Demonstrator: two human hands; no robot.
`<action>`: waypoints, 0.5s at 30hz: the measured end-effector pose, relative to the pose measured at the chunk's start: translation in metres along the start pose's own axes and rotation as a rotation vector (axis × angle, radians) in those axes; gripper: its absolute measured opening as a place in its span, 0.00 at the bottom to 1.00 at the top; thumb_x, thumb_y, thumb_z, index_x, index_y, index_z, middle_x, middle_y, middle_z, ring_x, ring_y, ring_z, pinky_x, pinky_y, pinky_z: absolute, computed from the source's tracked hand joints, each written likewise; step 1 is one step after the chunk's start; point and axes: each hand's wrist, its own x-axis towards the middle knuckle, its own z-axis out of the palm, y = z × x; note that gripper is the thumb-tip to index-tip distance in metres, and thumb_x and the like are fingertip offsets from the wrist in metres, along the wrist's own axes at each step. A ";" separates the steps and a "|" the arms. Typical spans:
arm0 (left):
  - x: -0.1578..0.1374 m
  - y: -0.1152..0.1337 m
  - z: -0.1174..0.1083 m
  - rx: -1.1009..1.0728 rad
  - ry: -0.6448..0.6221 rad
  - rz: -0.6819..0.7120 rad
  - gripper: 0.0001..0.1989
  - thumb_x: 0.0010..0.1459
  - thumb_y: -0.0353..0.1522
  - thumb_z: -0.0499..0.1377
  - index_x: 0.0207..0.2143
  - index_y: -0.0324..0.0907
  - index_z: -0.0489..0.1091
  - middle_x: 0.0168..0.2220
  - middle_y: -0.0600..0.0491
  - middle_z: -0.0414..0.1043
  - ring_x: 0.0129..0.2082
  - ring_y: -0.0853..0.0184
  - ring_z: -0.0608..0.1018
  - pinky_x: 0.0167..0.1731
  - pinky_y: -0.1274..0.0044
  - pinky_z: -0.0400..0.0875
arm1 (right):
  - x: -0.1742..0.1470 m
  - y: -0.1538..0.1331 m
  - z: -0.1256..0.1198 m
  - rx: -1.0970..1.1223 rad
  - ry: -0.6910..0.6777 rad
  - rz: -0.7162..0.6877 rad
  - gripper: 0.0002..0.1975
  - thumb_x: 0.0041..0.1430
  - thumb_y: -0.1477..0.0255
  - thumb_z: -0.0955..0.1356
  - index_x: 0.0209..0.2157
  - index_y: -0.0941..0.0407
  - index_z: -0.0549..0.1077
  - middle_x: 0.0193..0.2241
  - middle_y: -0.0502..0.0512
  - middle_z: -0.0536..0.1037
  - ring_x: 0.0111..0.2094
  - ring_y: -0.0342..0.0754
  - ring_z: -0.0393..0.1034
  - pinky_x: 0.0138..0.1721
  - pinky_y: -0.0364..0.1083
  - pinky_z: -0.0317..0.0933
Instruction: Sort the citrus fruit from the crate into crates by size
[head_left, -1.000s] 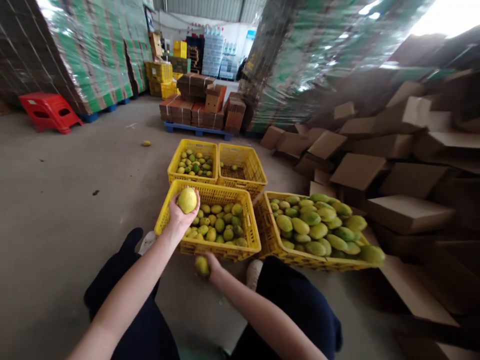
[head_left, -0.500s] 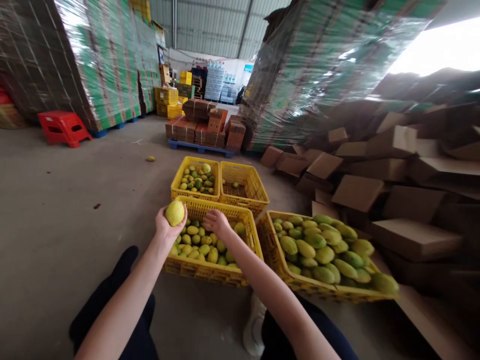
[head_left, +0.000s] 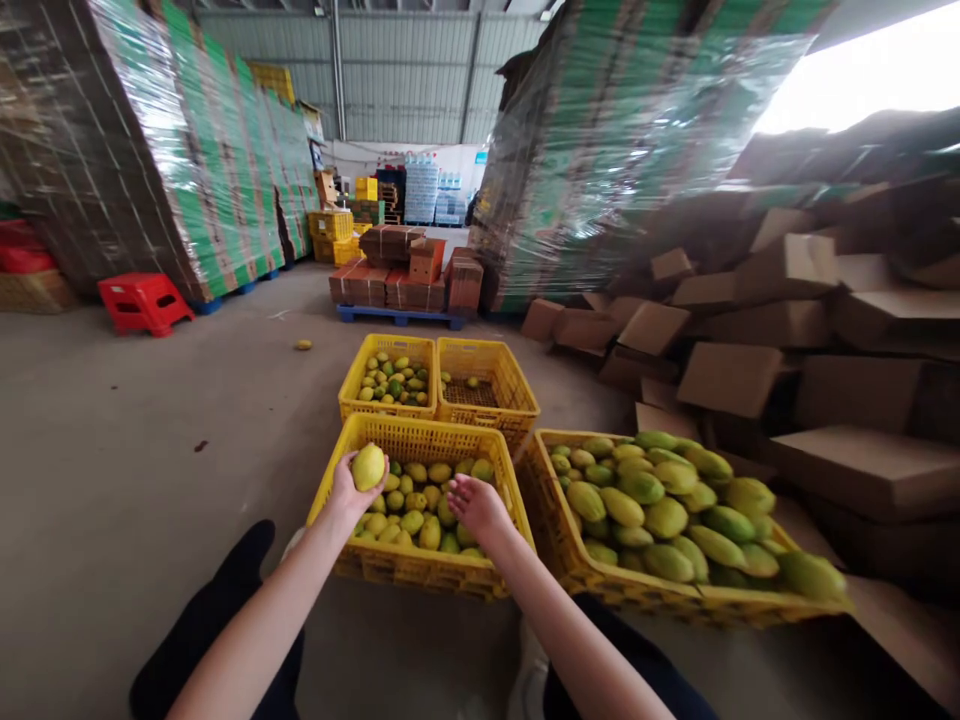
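Observation:
My left hand [head_left: 352, 498] is closed around a yellow papaya [head_left: 368, 467], held up above the left part of the near yellow crate [head_left: 427, 430]. My right hand [head_left: 480, 512] hovers over the right part of that crate, palm turned inward and fingers apart, with nothing visible in it. Below both hands, many yellow-green papayas [head_left: 412, 522] lie loose in the crate, partly hidden by my hands and forearms. To the right, a second yellow crate [head_left: 555, 530] is heaped with larger green-yellow papayas [head_left: 666, 518].
Behind stand two more crates: one with small fruits [head_left: 386, 408], the other [head_left: 525, 408] with only a few. Empty cardboard boxes [head_left: 731, 380] pile up at right. A red stool [head_left: 146, 302], a blue pallet [head_left: 401, 318] of flattened cartons and wrapped stacks [head_left: 217, 150] stand farther off.
My left hand, still around the papaya, has come slightly right and inward over the crate. My right hand has moved right and closer to me. The camera view has tilted up a little.

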 end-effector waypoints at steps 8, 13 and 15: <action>0.031 -0.078 -0.057 0.370 0.136 -0.329 0.14 0.58 0.35 0.54 0.45 0.39 0.69 0.26 0.47 0.74 0.22 0.60 0.79 0.16 0.74 0.73 | -0.048 -0.018 0.015 0.084 -0.029 0.093 0.09 0.52 0.83 0.62 0.30 0.55 0.69 0.19 0.50 0.74 0.19 0.44 0.68 0.26 0.41 0.62; 0.026 -0.140 -0.138 1.102 -0.147 -0.884 0.14 0.46 0.41 0.61 0.32 0.41 0.70 0.22 0.44 0.72 0.17 0.55 0.76 0.11 0.71 0.69 | -0.064 -0.034 0.011 0.159 -0.019 0.085 0.10 0.53 0.83 0.61 0.28 0.55 0.68 0.16 0.49 0.72 0.17 0.44 0.66 0.23 0.40 0.61; 0.016 -0.150 -0.147 1.301 -0.293 -0.968 0.14 0.40 0.41 0.64 0.28 0.44 0.69 0.20 0.45 0.71 0.16 0.52 0.75 0.11 0.66 0.68 | -0.069 -0.042 0.007 0.185 -0.011 0.076 0.10 0.52 0.83 0.60 0.28 0.55 0.68 0.17 0.49 0.72 0.18 0.43 0.66 0.23 0.40 0.61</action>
